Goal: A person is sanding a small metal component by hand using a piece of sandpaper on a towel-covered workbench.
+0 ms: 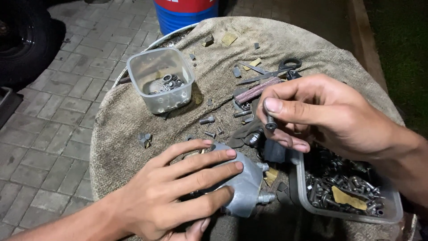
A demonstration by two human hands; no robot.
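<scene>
My left hand [178,189] lies flat over a grey cast-metal part [248,183] with threaded studs sticking out on its right side, holding it down on the cloth. My right hand [321,114] hovers above and to the right, pinching a small dark bolt [270,121] between thumb and fingers, head down. Just below that hand sits a clear plastic tray [392,209] full of several bolts and nuts.
A brown cloth [133,120] covers a round drum top. On it stand a clear tub [161,80] with washers, black scissors [276,69], a reddish stick [256,90] and scattered bolts [207,120]. A blue barrel [185,13] stands behind; paving lies to the left.
</scene>
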